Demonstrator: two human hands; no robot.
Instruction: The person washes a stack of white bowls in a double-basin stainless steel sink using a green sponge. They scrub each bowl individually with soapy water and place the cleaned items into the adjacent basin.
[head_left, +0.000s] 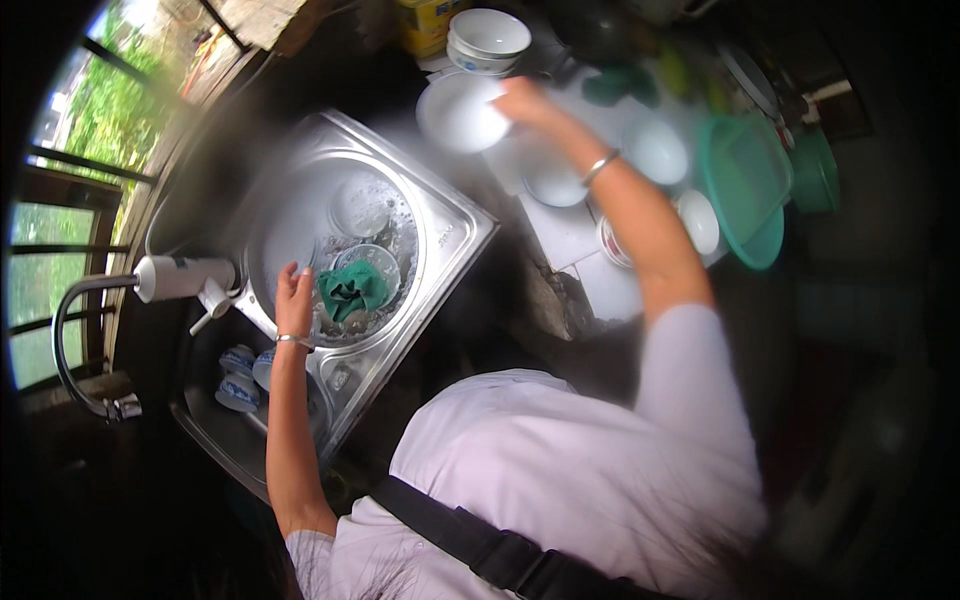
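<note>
My right hand (523, 101) grips the rim of a white bowl (461, 116), held tilted over the gap between the sink and the tiled counter; motion blurs it. Over the left side of the round steel sink basin (420, 247) is my left hand (294, 296), fingers raised, with nothing seen in it. Beside it in the basin, a green cloth (352, 289) lies on a clear or pale bowl (384, 262) in sudsy water. Another bowl (360, 210) sits in the suds further back.
Stacked white bowls (489, 34) stand at the counter's back. More bowls (656, 152) and a green plastic basket (746, 187) are on the white tiles (555, 232). Left are a faucet (184, 279) and a second basin holding blue-and-white cups or bowls (238, 392). Barred windows border the sink.
</note>
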